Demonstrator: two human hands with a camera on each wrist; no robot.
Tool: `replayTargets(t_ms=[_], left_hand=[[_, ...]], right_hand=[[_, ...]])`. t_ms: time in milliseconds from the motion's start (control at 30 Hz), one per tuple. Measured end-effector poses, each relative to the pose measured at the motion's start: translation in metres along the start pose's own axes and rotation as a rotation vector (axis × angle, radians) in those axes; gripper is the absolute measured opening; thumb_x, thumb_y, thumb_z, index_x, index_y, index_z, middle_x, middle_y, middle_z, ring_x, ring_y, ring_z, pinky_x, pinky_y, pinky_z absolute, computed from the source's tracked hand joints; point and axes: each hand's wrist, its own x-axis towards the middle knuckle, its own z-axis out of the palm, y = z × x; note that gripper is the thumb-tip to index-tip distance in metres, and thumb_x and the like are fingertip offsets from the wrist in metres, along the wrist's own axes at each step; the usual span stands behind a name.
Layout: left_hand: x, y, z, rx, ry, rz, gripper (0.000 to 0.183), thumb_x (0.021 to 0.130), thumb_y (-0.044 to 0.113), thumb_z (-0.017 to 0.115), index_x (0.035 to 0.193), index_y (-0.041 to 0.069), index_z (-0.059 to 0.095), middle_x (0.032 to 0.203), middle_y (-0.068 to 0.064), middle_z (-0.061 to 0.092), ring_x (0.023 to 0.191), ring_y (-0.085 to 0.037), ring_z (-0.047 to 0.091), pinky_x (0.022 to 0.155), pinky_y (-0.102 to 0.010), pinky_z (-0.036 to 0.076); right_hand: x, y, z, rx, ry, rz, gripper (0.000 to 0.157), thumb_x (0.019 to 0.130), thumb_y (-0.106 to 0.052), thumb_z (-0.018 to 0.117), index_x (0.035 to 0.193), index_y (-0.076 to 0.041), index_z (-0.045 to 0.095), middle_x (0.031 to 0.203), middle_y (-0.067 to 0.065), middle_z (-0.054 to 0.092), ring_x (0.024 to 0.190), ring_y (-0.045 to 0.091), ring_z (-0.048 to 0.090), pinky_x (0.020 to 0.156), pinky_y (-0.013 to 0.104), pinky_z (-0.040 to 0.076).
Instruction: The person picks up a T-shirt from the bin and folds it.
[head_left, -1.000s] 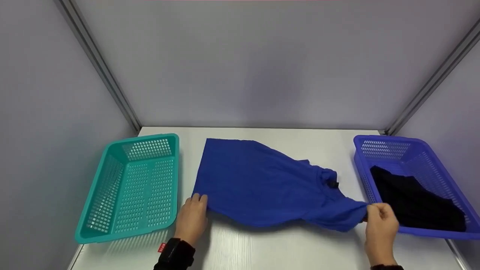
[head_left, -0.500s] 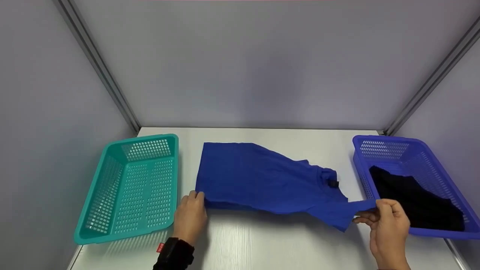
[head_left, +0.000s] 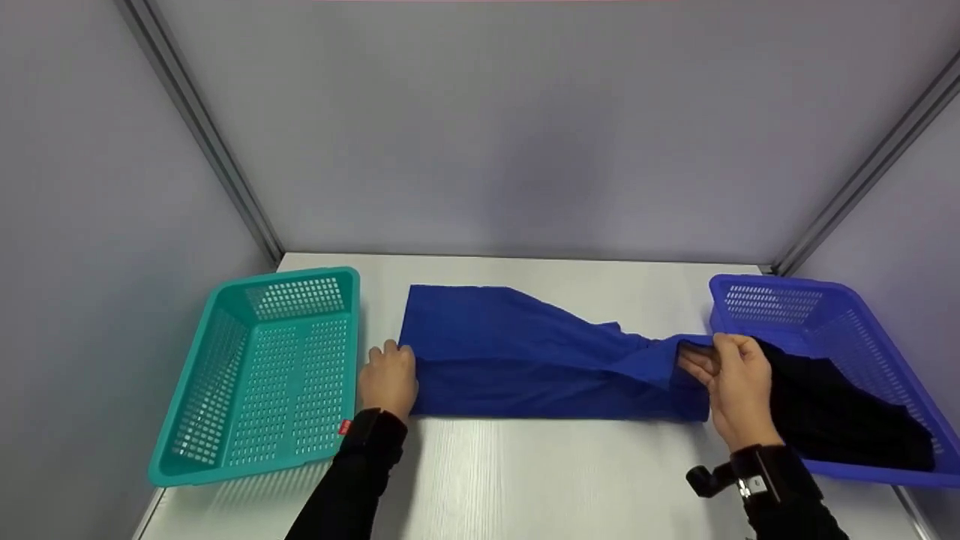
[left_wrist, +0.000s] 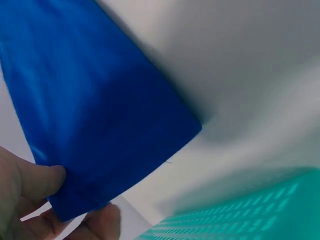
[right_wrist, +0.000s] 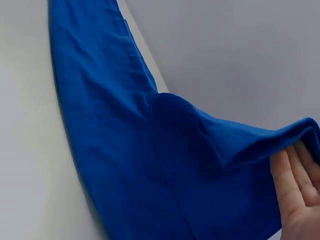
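Observation:
A blue T-shirt [head_left: 517, 360] lies on the white table, its near side lifted and folded back over the rest. My left hand [head_left: 388, 377] pinches the hem corner at the shirt's left end; in the left wrist view, thumb and fingers close on the blue cloth [left_wrist: 100, 110] at its corner. At the other end my right hand [head_left: 739, 382] holds the sleeve edge up, its fingers under the fabric. The right wrist view shows those fingers [right_wrist: 295, 175] beneath the raised blue sleeve [right_wrist: 235, 145]. The collar is hidden under the folded part.
A teal perforated basket [head_left: 349, 360] stands left of the shirt, with no clothing in it. To the right, a purple basket [head_left: 892, 337] holds a black garment [head_left: 840, 412]. Grey panels [head_left: 525, 135] enclose the white table [head_left: 480, 480] at the back and sides.
Both hands have moved away from the body, carrying the shirt's near edge up and over. The near side is now folded inward, and the collar has become covered.

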Motion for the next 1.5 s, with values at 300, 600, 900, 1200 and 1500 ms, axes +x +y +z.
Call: replayTargets(t_ms=[300,600,900,1200,1500], left_hand=[[0.025,-0.002,0.007,-0.058,-0.079,-0.115,0.004,0.089,-0.001,0.069,0.091,-0.005,0.071,0.098,-0.022,0.061,0.088,-0.042,0.062,0.062,-0.054,0.058],[0.023,0.009,0.019,-0.107,-0.092,-0.121,0.015,0.092,-0.003,0.066,0.107,-0.002,0.064,0.118,-0.023,0.056,0.089,-0.043,0.063,0.062,-0.053,0.057],[-0.010,0.022,0.032,-0.113,-0.436,0.198,0.031,0.095,0.004,0.069,0.126,0.003,0.071,0.132,-0.021,0.062,0.123,-0.044,0.057,0.095,-0.057,0.053],[-0.026,0.015,0.041,-0.116,-0.391,0.250,0.025,0.096,0.009,0.071,0.120,0.004,0.071,0.123,-0.016,0.063,0.107,-0.041,0.062,0.078,-0.054,0.058],[-0.032,0.007,0.038,-0.145,-0.455,0.249,0.049,0.094,0.006,0.072,0.141,0.003,0.058,0.124,-0.021,0.061,0.075,-0.032,0.064,0.065,-0.047,0.057]], right_hand=[[0.030,0.008,0.017,0.000,-0.077,0.044,0.014,0.109,-0.013,0.048,0.113,-0.003,0.039,0.105,0.016,0.067,0.098,0.026,0.076,0.089,0.038,0.058],[0.033,0.038,0.006,-0.512,-0.419,0.157,0.065,0.113,-0.029,0.042,0.165,-0.001,0.012,0.171,0.017,0.013,0.154,0.033,0.025,0.123,0.040,0.027],[0.019,0.094,-0.024,-1.336,-0.539,-0.116,0.053,0.104,-0.011,0.055,0.154,0.004,0.042,0.153,0.036,0.040,0.144,0.057,0.031,0.116,0.069,0.024],[0.000,0.115,-0.043,-1.609,-0.436,-0.557,0.040,0.100,-0.007,0.065,0.138,0.000,0.061,0.128,0.021,0.067,0.119,0.045,0.059,0.107,0.081,0.020],[0.002,0.113,-0.038,-1.689,-0.411,-0.559,0.059,0.099,-0.011,0.068,0.153,-0.004,0.047,0.085,0.013,0.073,0.093,0.041,0.061,0.102,0.085,0.020]])
